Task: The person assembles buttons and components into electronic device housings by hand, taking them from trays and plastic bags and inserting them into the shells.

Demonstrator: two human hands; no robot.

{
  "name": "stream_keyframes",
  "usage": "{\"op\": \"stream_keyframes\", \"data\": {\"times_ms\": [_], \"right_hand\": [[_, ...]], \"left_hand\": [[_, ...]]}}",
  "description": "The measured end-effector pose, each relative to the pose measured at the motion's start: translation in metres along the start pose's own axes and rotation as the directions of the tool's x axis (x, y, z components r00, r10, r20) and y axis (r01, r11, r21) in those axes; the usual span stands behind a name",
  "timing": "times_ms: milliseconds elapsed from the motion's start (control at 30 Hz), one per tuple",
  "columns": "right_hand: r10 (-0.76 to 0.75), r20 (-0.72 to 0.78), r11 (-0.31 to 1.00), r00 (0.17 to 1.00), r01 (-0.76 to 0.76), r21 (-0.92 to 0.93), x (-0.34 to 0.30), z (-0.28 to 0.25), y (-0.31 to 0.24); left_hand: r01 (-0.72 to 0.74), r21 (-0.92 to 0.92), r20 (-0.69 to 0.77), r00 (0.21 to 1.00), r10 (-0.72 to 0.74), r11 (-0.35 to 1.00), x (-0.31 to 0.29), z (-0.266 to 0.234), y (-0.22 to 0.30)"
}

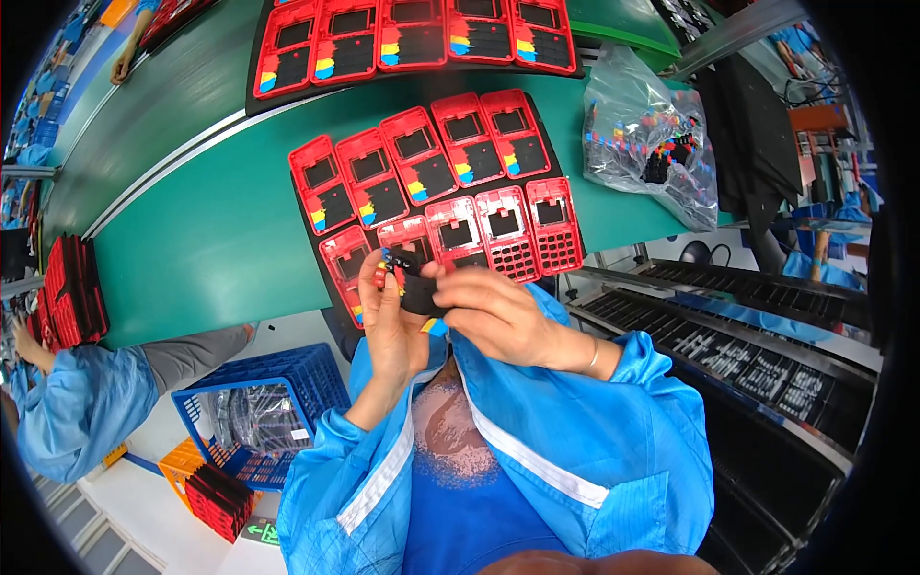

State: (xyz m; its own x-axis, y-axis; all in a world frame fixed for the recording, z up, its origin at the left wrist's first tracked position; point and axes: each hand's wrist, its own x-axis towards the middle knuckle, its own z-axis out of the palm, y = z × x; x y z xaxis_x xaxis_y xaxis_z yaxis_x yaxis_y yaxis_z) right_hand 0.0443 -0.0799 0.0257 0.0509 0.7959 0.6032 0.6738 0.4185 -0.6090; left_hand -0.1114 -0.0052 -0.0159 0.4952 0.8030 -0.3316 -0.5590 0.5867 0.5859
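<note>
Over the near edge of the table, my left hand (391, 331) is closed around a thin black keypad (418, 295) with red, yellow and blue keys at one end. My right hand (498, 311) has its fingers bent together at the keypad's right side, pinching it. Just beyond my hands, red handheld device shells (451, 228) stand in two rows on a black tray. The far row's shells hold black sheets with yellow and blue patches. Two shells at the near right, including one red shell (553, 228), show grids of black keys. My fingers partly hide the near-left shells.
A second tray of red shells (412, 36) lies farther back. On the right sits a clear plastic bag (647, 139) of coloured keypads. A blue crate (316, 379) stands on the floor at left. Black racks (747, 355) flank my right side. Another person's sleeve (91, 407) is at far left.
</note>
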Motion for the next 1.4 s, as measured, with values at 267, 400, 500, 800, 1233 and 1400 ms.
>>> {"op": "stream_keyframes", "data": {"times_ms": [267,400,500,800,1233,1400], "right_hand": [[-0.138,0.175,0.816,0.975,0.212,-0.537,-0.027,-0.06,0.023],[-0.069,0.251,0.763,0.965,0.213,-0.61,-0.058,-0.052,0.028],[-0.015,0.272,0.809,0.962,0.172,-0.562,-0.055,-0.057,0.027],[-0.098,0.367,0.844,0.925,0.273,-0.461,-0.049,-0.07,0.043],[0.299,0.218,0.881,0.929,-0.18,-0.438,-0.022,-0.051,0.034],[0.481,0.125,0.848,0.868,-0.497,0.187,0.007,-0.033,0.008]], "left_hand": [[-0.029,-0.024,-0.004,1.0,0.029,0.999,0.0,0.001,0.01],[-0.004,-0.017,0.009,1.0,0.004,1.0,0.0,0.005,0.009],[0.009,0.002,-0.003,1.0,-0.009,1.0,-0.002,0.008,0.01],[0.024,0.015,0.003,1.0,-0.024,1.0,0.0,0.007,0.005],[0.039,0.028,0.068,0.997,-0.041,0.999,0.0,0.011,0.001],[0.018,0.001,0.062,0.998,-0.018,1.0,0.0,0.019,-0.002]]}}
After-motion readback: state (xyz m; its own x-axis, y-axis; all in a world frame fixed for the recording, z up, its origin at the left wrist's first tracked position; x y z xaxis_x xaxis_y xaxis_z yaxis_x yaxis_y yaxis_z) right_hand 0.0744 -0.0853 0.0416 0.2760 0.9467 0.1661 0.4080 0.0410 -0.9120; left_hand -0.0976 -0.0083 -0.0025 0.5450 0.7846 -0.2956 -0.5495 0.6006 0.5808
